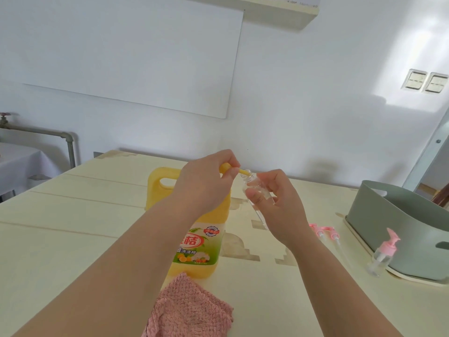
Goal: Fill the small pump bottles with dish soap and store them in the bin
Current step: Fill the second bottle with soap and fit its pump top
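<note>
Two hands meet above the table (pixel 73 227). The left hand (pixel 206 181) pinches a yellow dropper (pixel 243 171) between thumb and curled fingers, and most of the dropper's bulb is hidden in that pinch. The right hand (pixel 279 205) grips a small clear bottle (pixel 252 184), thumb across the front and fingers wrapped behind. The bottle is tilted so that its open mouth leans toward the left hand. The dropper's tip sits right at that mouth, touching or just inside it; which one cannot be told. How full the bottle is cannot be told either.

Directly below and behind the left hand's pinch stands the big yellow dish soap jug (pixel 201 242), upright, with its handle hole showing beside the left wrist and its top hidden by the hand. Nearer the person than the jug, under the left forearm, lies a pink cloth (pixel 189 310).

Below the right hand's grip, just past the wrist on its outer side, two pink pump heads (pixel 325 233) lie on the table with their tubes pointing toward the person. Farther out on that same side a second small bottle (pixel 384 254), pink pump fitted, stands upright just beside a grey-green bin (pixel 398 222). The bin rests on a cream tray (pixel 352 227), well apart from both hands.
</note>
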`<state>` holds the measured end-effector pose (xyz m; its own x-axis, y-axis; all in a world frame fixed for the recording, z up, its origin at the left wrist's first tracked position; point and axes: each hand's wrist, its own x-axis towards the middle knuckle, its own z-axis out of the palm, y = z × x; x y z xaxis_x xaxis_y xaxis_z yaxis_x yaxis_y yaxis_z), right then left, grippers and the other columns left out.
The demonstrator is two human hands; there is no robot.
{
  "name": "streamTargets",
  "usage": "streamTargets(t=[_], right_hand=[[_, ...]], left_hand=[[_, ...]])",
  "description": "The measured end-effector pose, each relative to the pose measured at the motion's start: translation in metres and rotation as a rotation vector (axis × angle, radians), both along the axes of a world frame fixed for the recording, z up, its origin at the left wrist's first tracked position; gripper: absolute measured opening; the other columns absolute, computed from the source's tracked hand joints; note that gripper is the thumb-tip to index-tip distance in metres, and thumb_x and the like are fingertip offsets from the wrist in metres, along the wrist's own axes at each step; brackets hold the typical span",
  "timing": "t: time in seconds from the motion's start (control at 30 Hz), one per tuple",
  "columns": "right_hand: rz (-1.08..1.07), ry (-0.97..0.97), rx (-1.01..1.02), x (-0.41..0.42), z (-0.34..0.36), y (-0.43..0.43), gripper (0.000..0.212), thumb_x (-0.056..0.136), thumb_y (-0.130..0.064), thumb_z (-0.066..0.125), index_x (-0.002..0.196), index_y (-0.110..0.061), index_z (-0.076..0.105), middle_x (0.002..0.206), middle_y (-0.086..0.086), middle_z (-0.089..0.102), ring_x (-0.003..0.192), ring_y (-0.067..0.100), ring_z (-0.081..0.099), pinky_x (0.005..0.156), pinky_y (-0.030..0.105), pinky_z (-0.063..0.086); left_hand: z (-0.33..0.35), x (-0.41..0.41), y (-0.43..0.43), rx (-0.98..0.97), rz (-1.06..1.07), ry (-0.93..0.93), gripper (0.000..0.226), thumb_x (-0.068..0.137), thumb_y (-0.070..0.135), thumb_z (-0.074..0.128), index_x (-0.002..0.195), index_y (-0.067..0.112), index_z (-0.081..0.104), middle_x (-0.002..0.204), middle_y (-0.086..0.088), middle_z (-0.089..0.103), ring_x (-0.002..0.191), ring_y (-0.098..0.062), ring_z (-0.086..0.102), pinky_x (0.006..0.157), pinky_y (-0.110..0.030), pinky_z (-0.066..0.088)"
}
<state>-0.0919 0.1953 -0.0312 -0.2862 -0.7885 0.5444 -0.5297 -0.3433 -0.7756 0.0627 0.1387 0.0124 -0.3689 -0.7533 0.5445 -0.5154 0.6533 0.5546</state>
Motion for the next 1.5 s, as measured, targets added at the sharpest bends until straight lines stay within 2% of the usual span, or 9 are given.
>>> streamTargets(t=[0.2, 0.37, 0.7, 0.83, 0.93, 1.03, 1.13, 1.3, 1.5], right_hand=[[-0.016, -0.037, 0.001, 0.001, -0.01, -0.002, 0.021, 0.086, -0.024, 0.071, 0.094, -0.034, 0.053, 0.1, -0.012, 0.066, 0.1, 0.006, 0.061, 0.075, 0.021, 0.046], [-0.022, -0.03, -0.003, 0.0, -0.015, -0.006, 0.02, 0.086, -0.024, 0.07, 0.097, -0.029, 0.054, 0.101, -0.008, 0.067, 0.099, 0.013, 0.062, 0.079, 0.031, 0.054], [-0.006, -0.013, -0.034, 0.0, -0.004, -0.002, 0.02, 0.085, -0.025, 0.072, 0.092, -0.032, 0.053, 0.098, -0.009, 0.069, 0.098, 0.012, 0.063, 0.075, 0.026, 0.052], [-0.007, -0.008, -0.032, -0.001, -0.004, 0.0, 0.021, 0.085, -0.029, 0.072, 0.092, -0.032, 0.053, 0.099, -0.008, 0.068, 0.099, 0.015, 0.063, 0.078, 0.031, 0.052], [0.0, -0.025, -0.031, 0.0, -0.006, -0.001, 0.021, 0.084, -0.027, 0.072, 0.093, -0.034, 0.054, 0.099, -0.009, 0.068, 0.099, 0.014, 0.063, 0.076, 0.026, 0.051], [-0.01, -0.023, -0.021, 0.0, -0.01, -0.003, 0.022, 0.084, -0.028, 0.073, 0.094, -0.035, 0.054, 0.1, -0.01, 0.068, 0.099, 0.014, 0.063, 0.077, 0.026, 0.051], [-0.02, -0.021, -0.008, 0.0, -0.015, -0.005, 0.024, 0.078, -0.039, 0.071, 0.094, -0.036, 0.054, 0.099, -0.011, 0.068, 0.096, 0.016, 0.063, 0.078, 0.032, 0.052], [-0.02, -0.036, 0.0, 0.002, -0.017, -0.004, 0.026, 0.076, -0.041, 0.068, 0.096, -0.032, 0.054, 0.098, -0.011, 0.068, 0.095, 0.018, 0.065, 0.077, 0.033, 0.053], [-0.024, -0.014, 0.005, 0.0, -0.011, 0.001, 0.022, 0.084, -0.029, 0.072, 0.096, -0.031, 0.055, 0.099, -0.011, 0.067, 0.096, 0.016, 0.063, 0.076, 0.026, 0.049]], left_hand=[[-0.019, -0.003, 0.001, -0.186, 0.055, 0.04, 0.012, 0.095, 0.032, 0.047, 0.095, 0.03, 0.059, 0.078, 0.013, 0.06, 0.08, -0.013, 0.053, 0.087, -0.028, 0.031], [-0.022, -0.004, 0.0, -0.222, 0.088, 0.011, 0.012, 0.096, 0.032, 0.045, 0.098, 0.031, 0.057, 0.077, 0.017, 0.053, 0.083, -0.009, 0.046, 0.085, -0.023, 0.02], [0.003, 0.004, -0.001, -0.021, 0.017, 0.015, 0.013, 0.092, 0.038, 0.051, 0.099, 0.036, 0.063, 0.09, 0.02, 0.056, 0.09, -0.005, 0.049, 0.075, -0.022, 0.033], [-0.001, 0.004, -0.002, 0.027, -0.018, 0.132, 0.018, 0.09, 0.037, 0.057, 0.104, 0.035, 0.069, 0.106, 0.023, 0.063, 0.1, 0.006, 0.048, 0.085, -0.016, 0.034], [-0.009, 0.003, 0.0, -0.007, -0.015, 0.176, 0.018, 0.09, 0.036, 0.058, 0.104, 0.036, 0.07, 0.112, 0.02, 0.064, 0.11, 0.001, 0.052, 0.097, -0.023, 0.038], [-0.016, 0.003, 0.004, -0.085, 0.042, 0.164, 0.019, 0.091, 0.036, 0.057, 0.105, 0.035, 0.07, 0.1, 0.025, 0.062, 0.098, 0.006, 0.044, 0.106, -0.029, 0.03], [-0.02, 0.002, 0.007, -0.106, 0.119, 0.114, 0.021, 0.092, 0.038, 0.053, 0.108, 0.038, 0.067, 0.076, 0.028, 0.045, 0.075, 0.004, 0.03, 0.099, -0.022, 0.02], [-0.018, 0.001, 0.009, -0.117, 0.141, 0.055, 0.021, 0.093, 0.041, 0.051, 0.108, 0.041, 0.066, 0.066, 0.028, 0.04, 0.082, -0.001, 0.035, 0.091, -0.016, 0.015], [-0.008, 0.007, -0.001, 0.03, 0.072, 0.041, 0.022, 0.091, 0.045, 0.053, 0.107, 0.043, 0.066, 0.109, 0.022, 0.064, 0.114, -0.006, 0.046, 0.099, -0.024, 0.031]])
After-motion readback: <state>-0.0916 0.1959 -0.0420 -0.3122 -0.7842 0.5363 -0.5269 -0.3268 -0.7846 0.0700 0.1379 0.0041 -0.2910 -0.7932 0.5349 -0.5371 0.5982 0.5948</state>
